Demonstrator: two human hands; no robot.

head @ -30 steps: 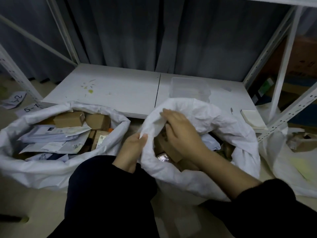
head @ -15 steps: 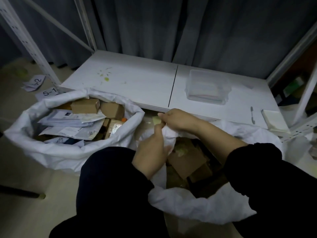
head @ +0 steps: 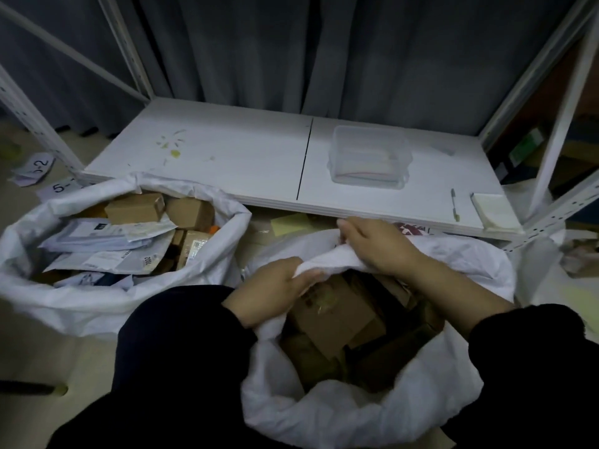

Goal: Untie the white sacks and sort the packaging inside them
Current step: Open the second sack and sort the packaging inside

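Note:
Two white sacks stand open on the floor. The left sack (head: 81, 306) holds brown cardboard boxes (head: 134, 209) and flat pale mailers (head: 110, 234). The right sack (head: 324, 416) is right below me and holds several brown boxes (head: 334, 315). My left hand (head: 275, 286) grips the near-left part of the right sack's rolled rim. My right hand (head: 379, 244) grips the same rim at its far side. Both forearms wear dark sleeves.
A low white shelf board (head: 243, 157) lies behind the sacks, with a clear plastic tub (head: 369, 157), a pen (head: 454, 205) and a small white pad (head: 494, 212) on it. White rack posts (head: 32, 115) stand at both sides. Numbered paper slips (head: 39, 166) lie far left.
The view tipped down and closer. Both hands spread apart along the right sack's rim, folding it outward, so the mouth is wider and more boxes show inside.

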